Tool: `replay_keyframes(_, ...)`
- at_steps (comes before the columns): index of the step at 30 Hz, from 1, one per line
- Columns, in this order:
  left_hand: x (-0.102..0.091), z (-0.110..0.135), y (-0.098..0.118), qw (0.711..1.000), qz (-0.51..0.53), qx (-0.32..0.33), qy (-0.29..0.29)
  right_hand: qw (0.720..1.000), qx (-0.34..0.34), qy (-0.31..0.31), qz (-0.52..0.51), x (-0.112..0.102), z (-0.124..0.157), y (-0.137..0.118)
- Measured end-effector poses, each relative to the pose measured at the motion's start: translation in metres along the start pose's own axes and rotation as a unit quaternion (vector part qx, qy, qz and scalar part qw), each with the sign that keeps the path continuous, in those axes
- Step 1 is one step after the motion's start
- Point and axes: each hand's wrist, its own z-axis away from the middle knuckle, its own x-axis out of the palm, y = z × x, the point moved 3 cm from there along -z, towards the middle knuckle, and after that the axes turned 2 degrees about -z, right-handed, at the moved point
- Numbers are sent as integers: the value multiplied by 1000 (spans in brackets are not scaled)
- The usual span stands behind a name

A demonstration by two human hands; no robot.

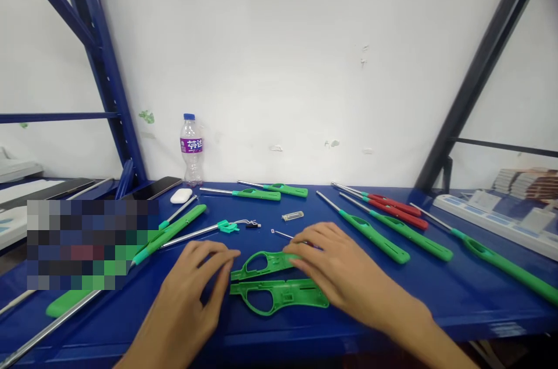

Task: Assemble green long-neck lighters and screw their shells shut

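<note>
Two green lighter handle halves (pixel 283 294) lie side by side in front of me, hollow faces up, each with a trigger opening. At their narrow left ends is my left hand (pixel 198 282), fingers curved, the thumb and index tips close to the shells; I see nothing held in it. My right hand (pixel 331 264) has its thumb and fingers around the wide right end of the farther half. Just beyond that hand a thin rod (pixel 283 234) lies partly hidden by its fingers. A metal tube with a teal trigger piece (pixel 226 226) and a small black wired part (pixel 253 225) lie behind.
A clear small tank (pixel 293 215) lies farther back. Green lighters (pixel 375 236) and red lighters (pixel 394 210) lie right, more green ones (pixel 259 194) behind. Left are a white case (pixel 181 196), a phone (pixel 159 187), a bottle (pixel 192 151) and a pixelated patch. A power strip (pixel 492 226) sits right.
</note>
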Motion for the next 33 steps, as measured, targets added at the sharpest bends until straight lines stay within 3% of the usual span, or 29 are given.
replay_keyframes(2,2,-14,-21,993,-98,-17,-62,1000,-18,-15,21,-5,-11,9)
replay_keyframes(6,8,-38,-61,977,-166,-44,-126,998,-20,-51,3,-2,-16,10)
replay_keyframes(10,16,-47,-75,962,-203,-38,-176,995,-13,-45,-84,7,3,-6)
replay_keyframes(15,6,-51,-61,951,-248,-33,-183,989,19,9,-144,18,30,-10)
replay_keyframes(22,-23,-40,-32,957,-269,-48,-98,985,64,64,-150,28,52,1)
replay_keyframes(27,-25,-8,-13,983,-166,78,9,988,70,21,-136,32,50,-3)
replay_keyframes(33,-15,20,13,986,-104,130,-11,983,116,47,-131,36,56,1)
